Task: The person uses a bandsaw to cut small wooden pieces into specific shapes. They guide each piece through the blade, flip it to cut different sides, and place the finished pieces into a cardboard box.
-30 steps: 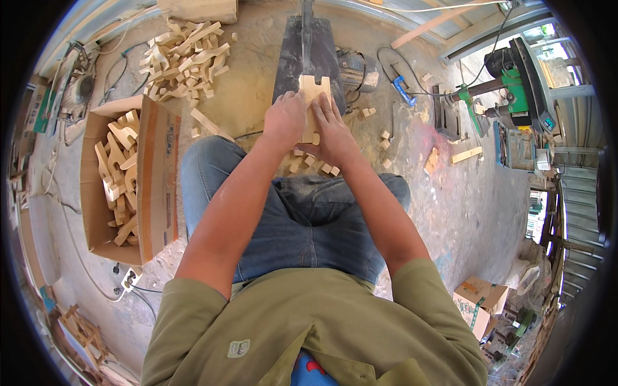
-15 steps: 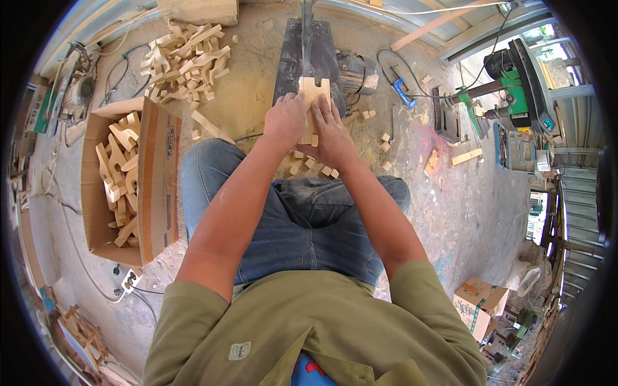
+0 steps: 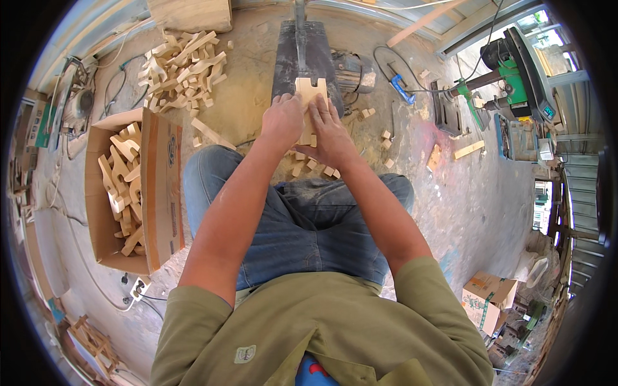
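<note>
A pale wooden piece [image 3: 311,89] with a notched far end lies on a dark machine table [image 3: 288,48] at the upper middle, just in front of a narrow upright metal part [image 3: 299,45]. My left hand [image 3: 282,121] is closed on the piece's left side, knuckles up. My right hand [image 3: 331,135] holds its right side, fingers lying along the top and thumb toward the near end. Small offcuts [image 3: 311,164] lie below my hands. A motor [image 3: 353,71] sits right of the table. My jeans-clad legs are folded beneath my forearms.
A cardboard box [image 3: 161,193] of shaped wooden pieces stands at left, with a pile of similar pieces [image 3: 183,64] behind it. At right are a blue clamp [image 3: 401,90], a green drill machine [image 3: 515,80], cables and another box [image 3: 489,296]. A power strip [image 3: 140,288] lies lower left.
The camera view has shifted slightly, so the surroundings sit a little differently in the picture. Both my hands keep the same hold on the wooden piece.
</note>
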Available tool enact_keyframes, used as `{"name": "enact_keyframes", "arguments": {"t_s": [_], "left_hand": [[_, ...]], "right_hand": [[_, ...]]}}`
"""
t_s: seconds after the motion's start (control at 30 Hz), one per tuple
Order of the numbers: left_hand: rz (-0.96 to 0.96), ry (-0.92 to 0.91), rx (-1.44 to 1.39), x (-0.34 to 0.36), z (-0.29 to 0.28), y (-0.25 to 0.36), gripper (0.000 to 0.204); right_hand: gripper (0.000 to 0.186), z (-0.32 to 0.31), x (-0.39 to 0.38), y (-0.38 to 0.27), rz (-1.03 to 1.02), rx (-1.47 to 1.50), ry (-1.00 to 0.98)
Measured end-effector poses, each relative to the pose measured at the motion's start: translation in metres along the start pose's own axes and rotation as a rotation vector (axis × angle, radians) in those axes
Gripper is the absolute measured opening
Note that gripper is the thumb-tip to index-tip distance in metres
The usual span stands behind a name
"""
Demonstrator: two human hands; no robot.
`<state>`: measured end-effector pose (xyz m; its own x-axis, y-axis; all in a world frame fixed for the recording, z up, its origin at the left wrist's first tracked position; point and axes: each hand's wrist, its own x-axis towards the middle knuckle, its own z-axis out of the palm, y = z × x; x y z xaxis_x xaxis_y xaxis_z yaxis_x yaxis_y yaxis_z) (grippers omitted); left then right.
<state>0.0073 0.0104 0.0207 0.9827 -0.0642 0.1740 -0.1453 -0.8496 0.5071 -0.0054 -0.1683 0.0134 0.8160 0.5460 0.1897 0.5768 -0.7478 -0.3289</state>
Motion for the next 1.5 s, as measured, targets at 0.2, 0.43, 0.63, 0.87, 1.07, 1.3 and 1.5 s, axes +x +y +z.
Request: {"name": "enact_keyframes", "arguments": {"t_s": [0.2,0.43,0.63,0.87,1.07,1.3,1.5], "left_hand": [[0.027,0.005,0.029,0.0011,0.0019,-0.0024,0.041],[-0.005,-0.003,0.027,0.0009,-0.0013,0.0008,0.038],[-0.028,-0.016,0.017,0.0021,-0.0047,0.003,0.038],[-0.024,-0.021,0.027,0.0042,-0.0045,0.0023,0.041],[-0.025,-0.01,0.025,0.0043,-0.0032,0.0016,0.042],[-0.028,-0.009,0.025,0.0047,-0.0046,0.0019,0.041],[-0.037,0.011,0.014,0.0052,-0.0036,0.0018,0.04]], "right_hand": [[0.121,-0.0013,0.0014,0.0001,0.007,-0.011,-0.028],[0.122,-0.0008,0.003,-0.0001,0.016,-0.008,-0.042],[0.122,-0.0011,0.0045,0.0,0.022,0.001,-0.042],[0.124,0.0012,0.0054,0.0022,0.022,0.003,-0.053],[0.125,0.0031,0.0066,0.0038,0.008,-0.015,-0.046],[0.124,0.0021,0.0077,0.0033,0.011,-0.011,-0.056],[0.124,0.0021,0.0084,0.004,0.006,-0.007,-0.048]]}}
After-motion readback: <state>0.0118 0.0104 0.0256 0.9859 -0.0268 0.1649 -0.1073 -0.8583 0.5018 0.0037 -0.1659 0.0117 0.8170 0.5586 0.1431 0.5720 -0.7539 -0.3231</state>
